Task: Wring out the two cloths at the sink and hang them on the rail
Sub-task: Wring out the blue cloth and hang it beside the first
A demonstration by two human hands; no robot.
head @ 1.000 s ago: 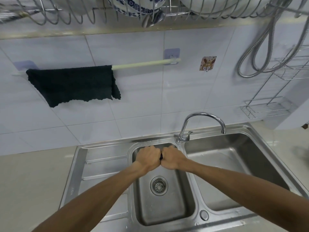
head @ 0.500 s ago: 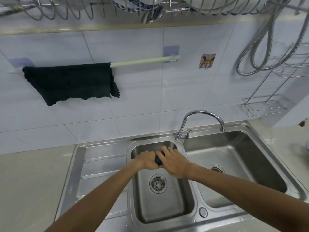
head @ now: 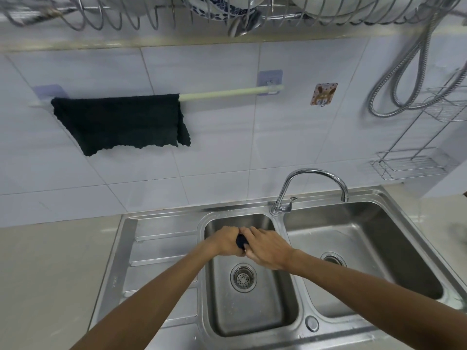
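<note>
One dark cloth (head: pixel 121 122) hangs spread over the left part of the pale green rail (head: pixel 227 92) on the tiled wall. A second dark cloth (head: pixel 241 241) is bunched small between my hands, over the left basin of the steel sink (head: pixel 252 306). My left hand (head: pixel 225 241) is closed around its left end. My right hand (head: pixel 265 248) grips its right end, fingers wrapped over it. Only a small dark patch of this cloth shows; the rest is hidden in my fists.
A curved tap (head: pixel 310 183) stands behind the divider, spout over the right basin (head: pixel 366 248). A dish rack (head: pixel 227 13) with bowls hangs overhead. Wire shelves (head: pixel 409 165) and a shower hose (head: pixel 404 79) are on the right wall. A drainboard (head: pixel 161 248) lies left.
My fists were pressed knuckle to knuckle; my right hand has since rolled over the cloth and regripped it. A little more dark cloth shows between the hands. The hung cloth has not moved.
</note>
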